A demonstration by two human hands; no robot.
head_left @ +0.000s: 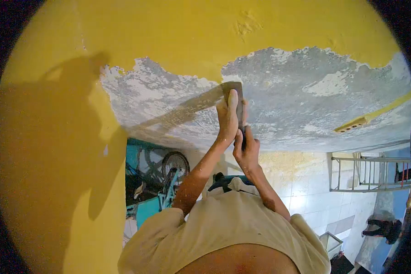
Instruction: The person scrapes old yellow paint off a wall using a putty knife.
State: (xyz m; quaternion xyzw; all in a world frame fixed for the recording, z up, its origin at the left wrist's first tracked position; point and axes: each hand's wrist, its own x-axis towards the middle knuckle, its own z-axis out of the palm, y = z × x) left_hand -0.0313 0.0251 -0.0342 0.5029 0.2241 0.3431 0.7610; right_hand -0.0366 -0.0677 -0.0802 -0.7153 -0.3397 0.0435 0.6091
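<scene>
A broad flat scraper (233, 86) with a dark handle rests its blade against the wall, at the edge between yellow paint (169, 32) and bare grey plaster (287, 91). My left hand (229, 116) is closed on the blade part, its thumb lying along the flat face and its fingers partly behind it. Just below, my right hand (248, 150) wraps round the dark handle. White patches and ragged paint edges mark the plaster around the blade.
A yellow strip with a socket plate (350, 124) crosses the plaster at the right. Below it stands a metal ladder (374, 173). A bicycle (174, 169) is at the lower left, beyond the yellow wall edge. Pale tiles (306, 196) cover the floor.
</scene>
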